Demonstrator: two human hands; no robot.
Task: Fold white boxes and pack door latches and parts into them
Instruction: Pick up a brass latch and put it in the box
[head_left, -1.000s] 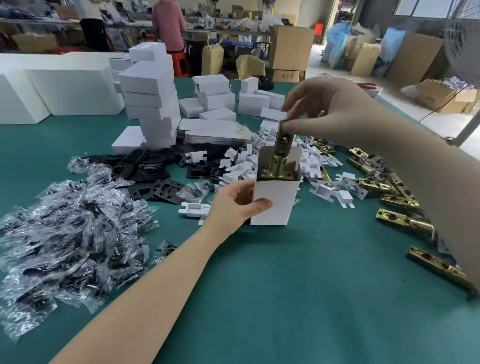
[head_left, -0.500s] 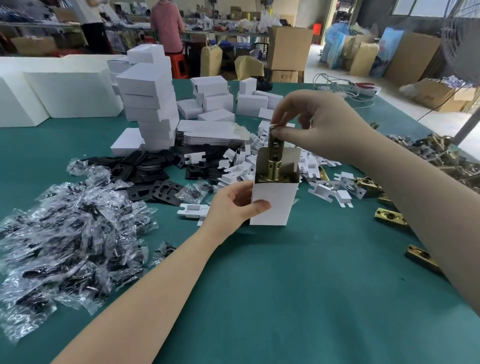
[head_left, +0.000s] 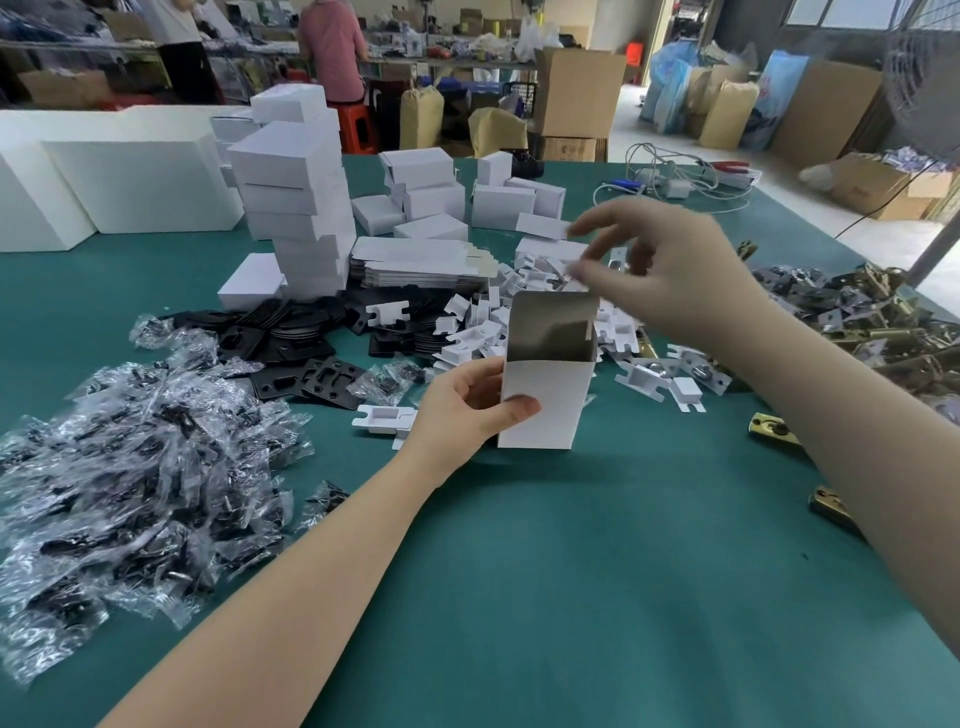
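head view: latch now inside white box (head_left: 545, 400), right hand (head_left: 670, 275) empty above

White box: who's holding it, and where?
Left hand holds the upright white box by its lower left side, thumb on the front. Right hand holds nothing.

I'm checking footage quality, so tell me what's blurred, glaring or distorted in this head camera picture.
Head view: the right hand is motion-blurred, worst at its fingertips; the left hand and the open white box it holds are sharp. Soft glare sparkles on the clear plastic bags. Wide-angle distortion bends the green table's edges, and daylight washes out the floor at far right.
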